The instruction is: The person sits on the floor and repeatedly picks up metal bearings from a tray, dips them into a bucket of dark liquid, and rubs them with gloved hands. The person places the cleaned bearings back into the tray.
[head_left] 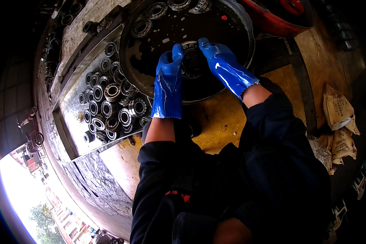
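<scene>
Bearing (187,71) | L hand (168,69) half-curled, gripping side | R hand (218,57) same, opp. side

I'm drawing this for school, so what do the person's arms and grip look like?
The left grip and right grip wear shiny, bright blue gloves with jagged edges. Wide, very dark sleeves stop short of the gloves, leaving part of each forearm bare.

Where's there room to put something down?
The silvery tray looks bare between its left wall and the bearings. So does most of the yellow surface between the dark sleeves, below the basin. Bearings crowd the tray's right side.
</scene>
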{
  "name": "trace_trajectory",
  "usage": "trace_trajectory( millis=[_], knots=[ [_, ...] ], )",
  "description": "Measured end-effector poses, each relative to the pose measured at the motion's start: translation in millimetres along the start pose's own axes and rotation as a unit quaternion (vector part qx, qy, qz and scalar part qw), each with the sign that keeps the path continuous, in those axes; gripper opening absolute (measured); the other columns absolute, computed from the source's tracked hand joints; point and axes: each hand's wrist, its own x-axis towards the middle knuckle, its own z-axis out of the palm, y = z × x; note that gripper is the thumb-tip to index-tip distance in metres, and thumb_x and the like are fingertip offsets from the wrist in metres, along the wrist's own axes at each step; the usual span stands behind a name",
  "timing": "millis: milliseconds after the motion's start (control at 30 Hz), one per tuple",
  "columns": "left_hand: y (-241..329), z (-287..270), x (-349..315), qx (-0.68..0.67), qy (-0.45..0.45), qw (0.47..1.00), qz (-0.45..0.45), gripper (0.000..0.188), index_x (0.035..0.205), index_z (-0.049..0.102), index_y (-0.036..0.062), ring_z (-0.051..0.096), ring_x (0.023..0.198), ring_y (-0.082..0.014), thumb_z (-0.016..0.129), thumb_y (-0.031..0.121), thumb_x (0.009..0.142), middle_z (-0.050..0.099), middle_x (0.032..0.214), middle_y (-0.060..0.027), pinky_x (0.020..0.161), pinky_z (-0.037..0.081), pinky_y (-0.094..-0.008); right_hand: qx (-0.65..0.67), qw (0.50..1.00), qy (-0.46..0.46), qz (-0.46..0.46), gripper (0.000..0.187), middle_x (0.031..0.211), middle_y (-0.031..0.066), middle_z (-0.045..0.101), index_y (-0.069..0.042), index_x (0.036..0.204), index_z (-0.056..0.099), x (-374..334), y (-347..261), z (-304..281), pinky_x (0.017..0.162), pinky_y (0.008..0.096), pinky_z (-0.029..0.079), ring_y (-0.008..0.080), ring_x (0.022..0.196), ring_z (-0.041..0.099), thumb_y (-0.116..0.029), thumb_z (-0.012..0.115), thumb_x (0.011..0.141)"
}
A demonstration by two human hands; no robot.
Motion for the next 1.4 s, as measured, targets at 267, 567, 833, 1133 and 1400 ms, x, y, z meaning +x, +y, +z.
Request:
trace_trajectory(
  millis=[267, 567, 833, 1133, 1400],
  knots=[
    [10.4, -1.0, -7.2, 0.02, 0.015, 0.999, -0.026, 0.074, 0.13, 0.061, -0.0044, 0.063, 0.109, -0.0272, 0.056, 0.062, 0.098, 0.068, 0.114, -0.0191, 0.098, 0.047, -0.0378, -0.002, 0.997, -0.003, 0.073, 0.061, 0.12, 0.0241, 0.068, -0.002, 0.121, 0.068, 16.0, 5.9, 2.5, 0.099, 0.0444, 0.046, 0.0356, 0.115, 0.063, -0.052, 0.037, 0.106],
    [-19.7, 4.4, -0.5, -0.124, -0.011, 0.992, 0.018, 0.065, 0.11, 0.069, -0.0054, 0.067, 0.089, -0.0223, 0.065, 0.058, 0.093, 0.072, 0.091, -0.0179, 0.08, 0.052, -0.0342, -0.023, 0.984, -0.033, 0.175, 0.072, 0.131, 0.0259, 0.064, -0.002, 0.132, 0.065, 42.3, 27.2, 17.5, 0.111, 0.0441, 0.039, 0.0375, 0.125, 0.058, -0.063, 0.044, 0.1],
    [-49.3, 8.1, 23.0, -0.298, -0.108, 0.948, -0.025, 0.06, 0.116, 0.066, -0.0095, 0.068, 0.096, -0.0216, 0.079, 0.042, 0.088, 0.072, 0.105, -0.016, 0.088, 0.053, -0.0318, -0.028, 0.983, 0.011, 0.18, 0.065, 0.122, 0.0206, 0.07, -0.005, 0.129, 0.066, 48.0, 36.3, 26.6, 0.096, 0.0419, 0.05, 0.032, 0.109, 0.067, -0.058, 0.04, 0.103],
    [-32.6, -101.6, -5.8, -0.127, 0.079, 0.984, -0.094, 0.06, 0.116, 0.069, -0.0011, 0.061, 0.079, -0.0152, 0.073, 0.053, 0.09, 0.07, 0.093, -0.0066, 0.073, 0.048, -0.0261, 0.201, 0.966, -0.068, 0.147, 0.066, 0.127, 0.0188, 0.068, -0.005, 0.135, 0.062, 57.5, 41.1, 13.3, 0.095, 0.0395, 0.05, 0.0296, 0.112, 0.066, -0.059, 0.047, 0.101],
    [-142.1, -266.7, -25.5, 0.079, 0.248, 0.964, 0.057, 0.048, 0.095, 0.072, -0.0011, 0.059, 0.069, -0.0165, 0.069, 0.047, 0.093, 0.069, 0.079, -0.0072, 0.063, 0.048, -0.0329, 0.256, 0.95, -0.118, 0.137, 0.065, 0.128, 0.015, 0.068, -0.008, 0.14, 0.058, 64.7, 39.9, 8.5, 0.089, 0.0338, 0.051, 0.0242, 0.11, 0.066, -0.058, 0.052, 0.099]
  ],
)
